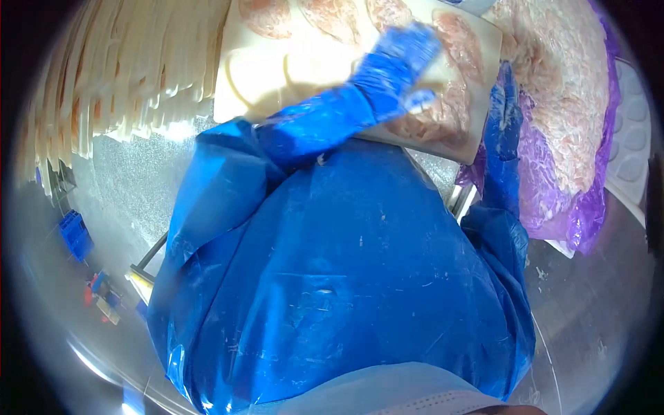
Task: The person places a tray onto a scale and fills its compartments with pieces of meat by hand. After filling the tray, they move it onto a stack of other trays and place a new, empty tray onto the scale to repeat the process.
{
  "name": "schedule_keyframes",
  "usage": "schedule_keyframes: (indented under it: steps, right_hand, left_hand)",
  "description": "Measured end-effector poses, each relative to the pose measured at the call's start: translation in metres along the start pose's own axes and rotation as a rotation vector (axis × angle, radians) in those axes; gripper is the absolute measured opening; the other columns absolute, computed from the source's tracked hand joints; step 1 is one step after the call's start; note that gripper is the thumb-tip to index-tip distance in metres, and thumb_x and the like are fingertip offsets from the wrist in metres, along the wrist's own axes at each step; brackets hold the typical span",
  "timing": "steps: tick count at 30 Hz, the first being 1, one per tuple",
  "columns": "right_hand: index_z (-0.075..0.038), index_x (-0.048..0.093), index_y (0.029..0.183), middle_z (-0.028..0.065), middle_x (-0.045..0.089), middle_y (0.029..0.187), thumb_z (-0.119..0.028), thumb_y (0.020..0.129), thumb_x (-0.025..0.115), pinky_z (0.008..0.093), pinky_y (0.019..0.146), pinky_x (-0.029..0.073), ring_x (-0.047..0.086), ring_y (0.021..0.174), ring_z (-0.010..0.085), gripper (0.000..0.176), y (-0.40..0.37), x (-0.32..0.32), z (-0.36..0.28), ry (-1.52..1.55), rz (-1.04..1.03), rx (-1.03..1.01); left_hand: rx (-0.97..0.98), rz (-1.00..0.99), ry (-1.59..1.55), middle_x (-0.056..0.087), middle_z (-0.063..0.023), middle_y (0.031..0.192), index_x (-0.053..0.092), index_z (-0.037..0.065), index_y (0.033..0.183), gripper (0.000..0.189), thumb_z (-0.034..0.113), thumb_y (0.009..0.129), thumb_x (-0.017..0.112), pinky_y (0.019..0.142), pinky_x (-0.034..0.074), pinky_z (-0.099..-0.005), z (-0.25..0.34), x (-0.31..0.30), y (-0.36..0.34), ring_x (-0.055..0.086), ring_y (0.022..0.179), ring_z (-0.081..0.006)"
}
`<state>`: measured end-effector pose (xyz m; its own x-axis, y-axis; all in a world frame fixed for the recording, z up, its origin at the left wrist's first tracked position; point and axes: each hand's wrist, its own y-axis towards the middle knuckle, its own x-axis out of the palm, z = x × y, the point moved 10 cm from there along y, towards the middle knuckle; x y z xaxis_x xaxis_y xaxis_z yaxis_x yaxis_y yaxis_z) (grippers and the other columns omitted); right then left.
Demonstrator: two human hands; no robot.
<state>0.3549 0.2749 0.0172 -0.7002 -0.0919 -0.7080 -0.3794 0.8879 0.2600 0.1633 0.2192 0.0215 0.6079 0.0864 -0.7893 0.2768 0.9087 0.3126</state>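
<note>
My left hand [404,59], in a blue glove smeared with white, reaches across a white moulded tray [332,66]. Its thumb stands apart from the fingers, and it lies over or just above raw, pale pink minced meat [449,104] in the tray's right-hand hollows. More meat portions [330,17] fill hollows along the far side, while nearer hollows at the left show bare white. Between the tray and a big mound of raw minced meat [564,83] is my right hand [506,97], also gloved, beside the mound's left edge. Its fingers cannot be made out clearly.
Purple plastic sheeting [588,214] lies under the meat mound. At the far right stands another white moulded tray [629,117]. Many thin white trays or sheets [131,62] are stacked on edge at the left. A blue crate [75,235] sits lower left.
</note>
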Motion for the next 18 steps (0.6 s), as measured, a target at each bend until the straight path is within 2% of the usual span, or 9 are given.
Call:
schedule_keyframes:
  steps: [2, 6, 7, 8, 10, 12, 14, 16, 18]
  right_hand:
    - [-0.005, 0.039, 0.151, 0.0183, 0.044, 0.151, -0.020, 0.101, 0.052, 0.0421, 0.116, 0.031, 0.037, 0.142, 0.0338, 0.054, -0.004, 0.005, 0.003, 0.099, -0.012, 0.076]
    - [-0.005, 0.037, 0.152, 0.0183, 0.045, 0.150, -0.017, 0.100, 0.053, 0.0412, 0.113, 0.037, 0.041, 0.140, 0.0323, 0.056, -0.014, 0.005, -0.015, 0.062, 0.043, -0.123]
    - [-0.004, 0.040, 0.150, 0.0169, 0.046, 0.150, -0.017, 0.102, 0.051, 0.0390, 0.115, 0.033, 0.042, 0.139, 0.0285, 0.051, -0.018, 0.002, -0.014, 0.139, 0.048, -0.099]
    - [-0.002, 0.043, 0.147, 0.0155, 0.047, 0.150, -0.017, 0.103, 0.050, 0.0368, 0.116, 0.029, 0.043, 0.138, 0.0247, 0.047, -0.022, -0.002, -0.014, 0.213, 0.049, -0.078]
    - [-0.003, 0.048, 0.143, 0.0148, 0.052, 0.144, -0.018, 0.102, 0.054, 0.0364, 0.113, 0.035, 0.049, 0.132, 0.0242, 0.044, -0.024, -0.013, -0.017, 0.103, 0.022, -0.020]
    - [-0.004, 0.053, 0.139, 0.0142, 0.057, 0.139, -0.018, 0.100, 0.058, 0.0361, 0.109, 0.040, 0.055, 0.127, 0.0237, 0.041, -0.033, -0.016, -0.010, -0.002, -0.011, 0.042]
    - [-0.005, 0.062, 0.126, 0.0108, 0.067, 0.123, -0.018, 0.094, 0.067, 0.0361, 0.097, 0.050, 0.064, 0.110, 0.0214, 0.035, -0.035, -0.014, 0.013, 0.264, -0.002, 0.167]
    - [-0.005, 0.064, 0.122, 0.0097, 0.068, 0.117, -0.019, 0.091, 0.070, 0.0363, 0.092, 0.052, 0.066, 0.104, 0.0208, 0.034, -0.029, -0.005, -0.008, 0.031, -0.063, 0.162]
    - [-0.006, 0.065, 0.117, 0.0086, 0.069, 0.111, -0.020, 0.088, 0.074, 0.0365, 0.087, 0.054, 0.068, 0.099, 0.0202, 0.033, -0.031, 0.009, -0.012, -0.196, -0.126, 0.159]
  left_hand:
    - [0.123, -0.116, 0.044, 0.027, -0.0194, 0.160, 0.029, 0.009, 0.155, 0.082, 0.059, 0.094, 0.054, 0.123, 0.012, -0.0493, 0.018, 0.055, -0.004, 0.021, 0.150, -0.0353]
    - [0.023, 0.115, 0.046, 0.042, -0.0205, 0.151, 0.041, 0.011, 0.149, 0.076, 0.057, 0.091, 0.060, 0.114, 0.037, -0.0444, -0.001, -0.001, 0.056, 0.041, 0.140, -0.0361]
    - [-0.187, -0.033, 0.133, 0.044, -0.0144, 0.151, 0.046, 0.014, 0.146, 0.070, 0.050, 0.089, 0.064, 0.112, 0.038, -0.0429, -0.033, 0.003, 0.058, 0.045, 0.137, -0.0320]
    - [0.008, 0.288, 0.198, 0.031, -0.0223, 0.157, 0.028, 0.003, 0.154, 0.082, 0.041, 0.090, 0.062, 0.118, 0.020, -0.0545, -0.043, -0.010, 0.047, 0.029, 0.146, -0.0382]
    - [-0.038, 0.147, 0.299, 0.023, -0.0252, 0.159, 0.025, 0.003, 0.155, 0.092, 0.047, 0.085, 0.066, 0.116, 0.019, -0.0594, -0.075, 0.014, 0.046, 0.026, 0.146, -0.0409]
    - [-0.037, 0.138, 0.265, 0.029, -0.0264, 0.157, 0.032, 0.005, 0.153, 0.081, 0.045, 0.089, 0.063, 0.115, 0.023, -0.0600, -0.084, 0.015, 0.050, 0.030, 0.144, -0.0416]
    - [0.112, 0.029, 0.556, 0.037, -0.0239, 0.154, 0.041, 0.008, 0.149, 0.067, 0.041, 0.094, 0.060, 0.113, 0.029, -0.0586, -0.080, 0.027, 0.049, 0.035, 0.141, -0.0408]
    - [-0.088, 0.261, -0.124, 0.042, -0.0192, 0.152, 0.047, 0.011, 0.146, 0.057, 0.037, 0.096, 0.057, 0.112, 0.032, -0.0575, -0.058, -0.042, 0.019, 0.039, 0.140, -0.0385]
    - [0.071, 0.201, -0.071, 0.043, -0.0178, 0.152, 0.046, 0.012, 0.147, 0.057, 0.035, 0.096, 0.057, 0.113, 0.032, -0.0552, -0.018, -0.041, -0.010, 0.039, 0.140, -0.0366]
